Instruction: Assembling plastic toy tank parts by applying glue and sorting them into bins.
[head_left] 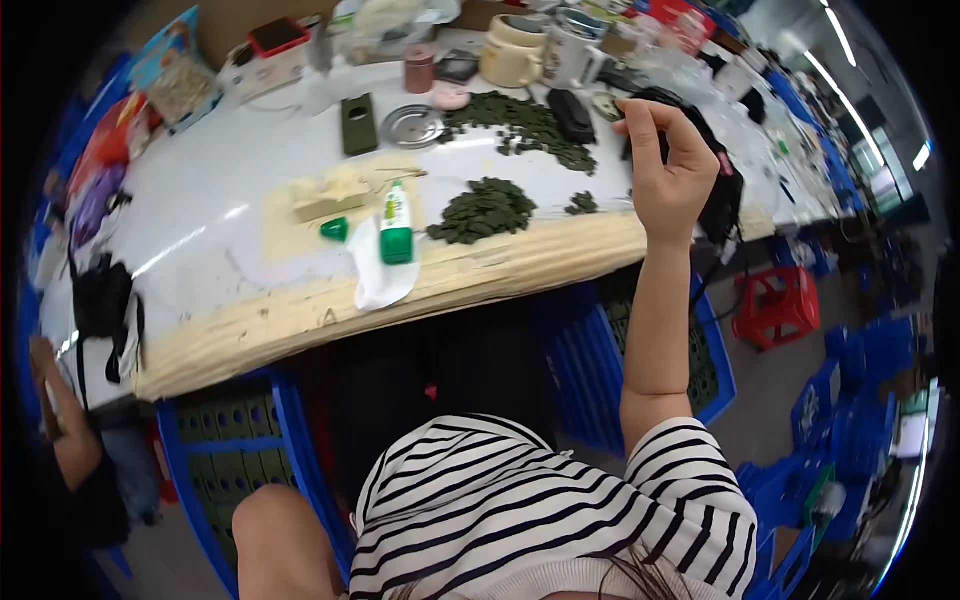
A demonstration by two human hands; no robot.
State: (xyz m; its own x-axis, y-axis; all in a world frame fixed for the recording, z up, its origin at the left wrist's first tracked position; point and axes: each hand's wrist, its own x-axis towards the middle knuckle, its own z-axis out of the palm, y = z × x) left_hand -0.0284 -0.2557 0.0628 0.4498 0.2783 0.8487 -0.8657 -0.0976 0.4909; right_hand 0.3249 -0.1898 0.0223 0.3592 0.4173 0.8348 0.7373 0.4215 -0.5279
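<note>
I see the right hand at two o'clock, fingertips nearly pinched, contents unclear; left hand out of view. Small, flat, dark-green pieces heap at twelve o'clock; a light pinch should suit.

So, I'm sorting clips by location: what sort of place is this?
Probably a small workshop or factory floor, judging by the long white workbench bearing heaps of small dark green pieces, and the blue crate below it, packed with rows of green parts.
</note>
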